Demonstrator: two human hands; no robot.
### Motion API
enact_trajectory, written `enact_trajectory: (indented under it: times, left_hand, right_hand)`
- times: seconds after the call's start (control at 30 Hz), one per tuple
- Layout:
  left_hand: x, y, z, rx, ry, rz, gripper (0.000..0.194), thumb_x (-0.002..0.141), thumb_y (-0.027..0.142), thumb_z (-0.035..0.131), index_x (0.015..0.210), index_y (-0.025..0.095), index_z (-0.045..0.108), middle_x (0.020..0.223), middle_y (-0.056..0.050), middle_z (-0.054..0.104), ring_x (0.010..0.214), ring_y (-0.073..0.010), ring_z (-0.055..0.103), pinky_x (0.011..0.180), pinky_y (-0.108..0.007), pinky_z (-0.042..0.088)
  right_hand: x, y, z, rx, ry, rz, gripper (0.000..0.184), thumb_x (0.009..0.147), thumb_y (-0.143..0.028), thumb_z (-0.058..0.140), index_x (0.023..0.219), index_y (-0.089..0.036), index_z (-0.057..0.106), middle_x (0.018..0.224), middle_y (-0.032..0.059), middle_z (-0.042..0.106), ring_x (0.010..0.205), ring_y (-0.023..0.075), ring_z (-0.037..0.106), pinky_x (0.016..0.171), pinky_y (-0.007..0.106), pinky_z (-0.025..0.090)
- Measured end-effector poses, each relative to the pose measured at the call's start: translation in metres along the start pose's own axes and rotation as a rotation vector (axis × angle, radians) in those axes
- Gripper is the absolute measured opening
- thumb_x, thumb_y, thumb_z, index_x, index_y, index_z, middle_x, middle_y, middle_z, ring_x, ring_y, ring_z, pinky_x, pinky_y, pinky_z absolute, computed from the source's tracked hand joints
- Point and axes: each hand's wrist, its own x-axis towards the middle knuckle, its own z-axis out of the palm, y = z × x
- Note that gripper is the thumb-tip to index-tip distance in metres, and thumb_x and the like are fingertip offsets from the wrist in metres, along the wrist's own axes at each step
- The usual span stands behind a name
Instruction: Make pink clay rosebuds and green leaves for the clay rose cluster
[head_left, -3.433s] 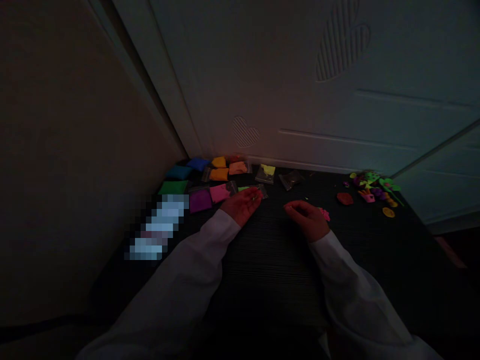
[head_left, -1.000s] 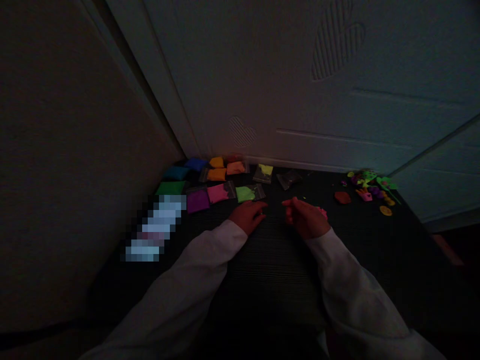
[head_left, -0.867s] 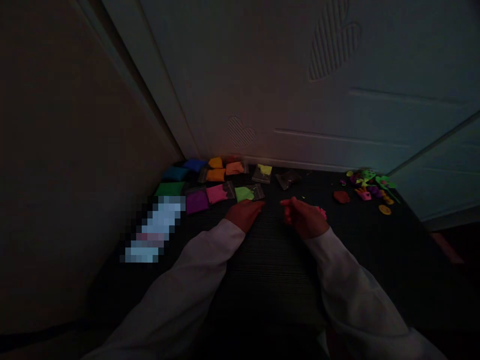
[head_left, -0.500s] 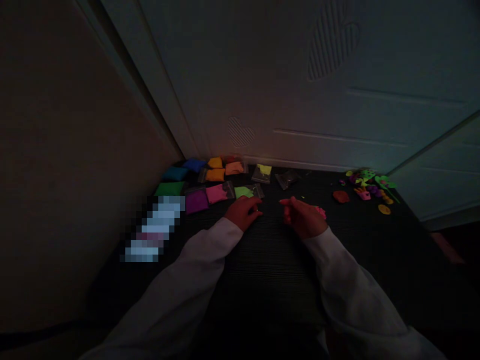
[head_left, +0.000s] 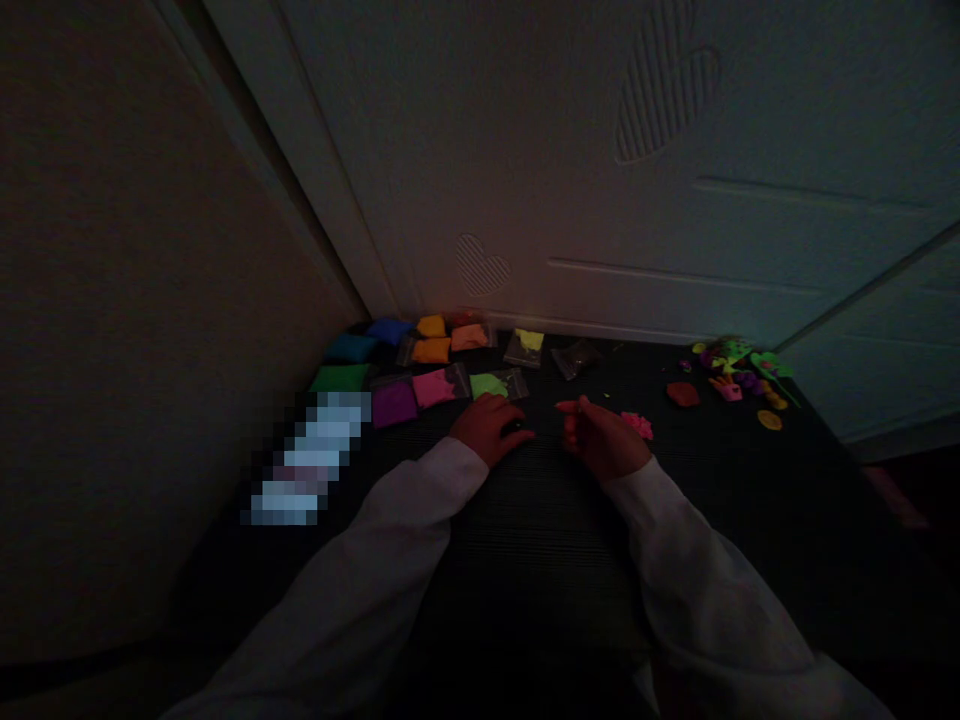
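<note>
My left hand point(head_left: 491, 428) is low over the dark table, near a bag of light green modelling clay point(head_left: 489, 384). Its thumb and fingers are curved with a dark gap between them, and I make out nothing held there. Facing it, my right hand point(head_left: 600, 438) has the thumb pressed against curled fingers; whatever may be in that pinch is too dark and small to name. A crumpled pink lump of clay point(head_left: 637, 425) lies just beyond the right hand, partly covered by it.
Bags of purple point(head_left: 394, 403), pink point(head_left: 435, 386) and yellow clay point(head_left: 529, 341) lie among several others along the back left. A blurred bright rectangle point(head_left: 315, 455) is at the left. Reddish clay point(head_left: 682, 394) and small colourful clay figures point(head_left: 739, 370) occupy the right. A white panel point(head_left: 585, 200) rises behind.
My left thumb has stretched slightly to the right, widening the gap to the fingers. My right hand has shifted a little left, showing more of the pink lump. The picture is dimmer.
</note>
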Motion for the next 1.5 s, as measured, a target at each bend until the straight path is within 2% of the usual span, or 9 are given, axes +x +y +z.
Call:
enact_trajectory:
  times: [0.13, 0.27, 0.4, 0.57, 0.77, 0.93, 1.03, 1.3, 1.5]
  left_hand:
    - [-0.003, 0.017, -0.007, 0.075, 0.199, 0.032, 0.024, 0.075, 0.031, 0.051, 0.090, 0.017, 0.061, 0.083, -0.007, 0.058, 0.081, -0.0180, 0.048, 0.077, -0.033, 0.037]
    - [-0.007, 0.035, -0.006, 0.146, 0.333, 0.081, 0.019, 0.072, 0.028, 0.057, 0.089, 0.023, 0.064, 0.081, -0.005, 0.059, 0.085, -0.0185, 0.043, 0.080, -0.035, 0.035]
    - [-0.009, 0.046, -0.001, 0.240, 0.426, 0.122, 0.021, 0.068, 0.026, 0.061, 0.088, 0.023, 0.065, 0.080, -0.004, 0.060, 0.086, -0.0195, 0.040, 0.078, -0.034, 0.036]
    - [-0.008, 0.047, -0.002, 0.250, 0.423, 0.133, 0.015, 0.068, 0.024, 0.061, 0.082, 0.021, 0.066, 0.078, -0.003, 0.060, 0.086, -0.0192, 0.040, 0.078, -0.035, 0.035]
    - [-0.008, 0.045, -0.004, 0.233, 0.429, 0.152, 0.013, 0.067, 0.023, 0.062, 0.079, 0.024, 0.066, 0.075, -0.002, 0.060, 0.083, -0.0184, 0.041, 0.076, -0.034, 0.035]
    - [-0.002, 0.033, -0.011, 0.204, 0.550, 0.048, 0.008, 0.066, 0.025, 0.063, 0.072, 0.021, 0.067, 0.072, -0.004, 0.058, 0.077, -0.0169, 0.048, 0.075, -0.035, 0.036]
    - [0.000, 0.024, -0.014, 0.182, 0.577, 0.021, 0.009, 0.066, 0.026, 0.063, 0.070, 0.019, 0.068, 0.070, -0.004, 0.058, 0.073, -0.0157, 0.050, 0.074, -0.035, 0.037]
    - [0.001, 0.026, -0.009, 0.101, 0.476, 0.035, 0.009, 0.066, 0.028, 0.064, 0.072, 0.023, 0.068, 0.069, -0.002, 0.060, 0.073, -0.0144, 0.052, 0.072, -0.033, 0.038]
    - [0.000, 0.028, -0.009, 0.016, 0.423, 0.010, 0.009, 0.066, 0.028, 0.064, 0.072, 0.024, 0.068, 0.069, -0.002, 0.061, 0.073, -0.0147, 0.050, 0.073, -0.034, 0.037]
  right_hand:
    - [0.002, 0.007, 0.003, 0.027, 0.034, 0.051, 0.025, 0.065, -0.039, 0.061, 0.073, -0.017, 0.064, 0.061, -0.0017, 0.057, 0.051, 0.0060, 0.047, 0.047, 0.020, 0.034]
    - [0.003, 0.017, 0.008, 0.066, 0.045, 0.087, 0.020, 0.067, -0.037, 0.059, 0.074, -0.018, 0.063, 0.067, -0.0013, 0.061, 0.055, 0.0068, 0.052, 0.049, 0.019, 0.036]
    - [0.003, 0.027, 0.014, 0.103, 0.040, 0.091, 0.018, 0.067, -0.036, 0.059, 0.073, -0.020, 0.060, 0.063, -0.0036, 0.059, 0.055, 0.0071, 0.052, 0.049, 0.019, 0.038]
    - [0.002, 0.033, 0.019, 0.115, 0.009, 0.092, 0.021, 0.064, -0.038, 0.061, 0.072, -0.018, 0.059, 0.060, -0.0040, 0.057, 0.054, 0.0074, 0.052, 0.048, 0.019, 0.039]
    - [0.001, 0.033, 0.020, 0.079, 0.027, 0.058, 0.024, 0.064, -0.040, 0.062, 0.073, -0.018, 0.060, 0.067, -0.0016, 0.060, 0.058, 0.0086, 0.054, 0.047, 0.019, 0.039]
    - [0.002, 0.025, 0.013, 0.043, 0.062, 0.022, 0.027, 0.066, -0.042, 0.059, 0.076, -0.017, 0.063, 0.066, -0.0010, 0.059, 0.055, 0.0067, 0.052, 0.048, 0.019, 0.039]
    - [0.002, 0.021, 0.011, 0.036, 0.065, 0.002, 0.028, 0.065, -0.043, 0.059, 0.075, -0.017, 0.064, 0.062, -0.0019, 0.057, 0.053, 0.0059, 0.050, 0.049, 0.019, 0.038]
    - [0.002, 0.022, 0.012, -0.009, 0.043, -0.024, 0.033, 0.060, -0.048, 0.061, 0.074, -0.018, 0.064, 0.062, -0.0019, 0.055, 0.053, 0.0062, 0.048, 0.050, 0.021, 0.035]
    - [0.003, 0.026, 0.011, -0.136, 0.041, -0.090, 0.038, 0.061, -0.052, 0.058, 0.077, -0.018, 0.064, 0.064, -0.0004, 0.056, 0.054, 0.0081, 0.048, 0.051, 0.022, 0.035]
